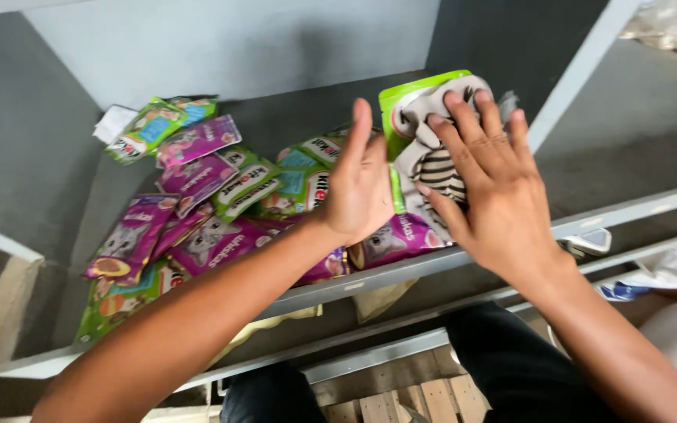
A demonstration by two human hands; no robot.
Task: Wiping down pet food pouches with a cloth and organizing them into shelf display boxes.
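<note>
Nearest to me are the person's dark trousers point(511, 368) and the pale metal rail of the shelf point(401, 270), with a wooden pallet point(401, 403) below at 6 o'clock.

Just above the rail, the right hand point(499, 200) lies flat on the front of a green pet-food pouch with a striped cat picture point(425, 133); its fingers point(472, 125) are spread and pressed on the pouch. The left hand point(358, 188) stands on its edge at 9 o'clock of this pouch, fingers pressed together and straight, touching its side. So the pouch stands upright between the two hands, near the right post of the shelf.

In my judgement, to do this well the pouch should be kept upright, both palms pressing evenly, so it does not slide down on the others.

Farther, toward 10 o'clock, the loose pouches lie in a heap: I count about seven purple pouches point(197, 141) and about seven green ones point(244, 184), but they overlap, so the count is not exact. One small white packet point(113, 121) lies at the far left. At 1 o'clock, behind the post, there is crumpled white plastic point(675, 23).
</note>
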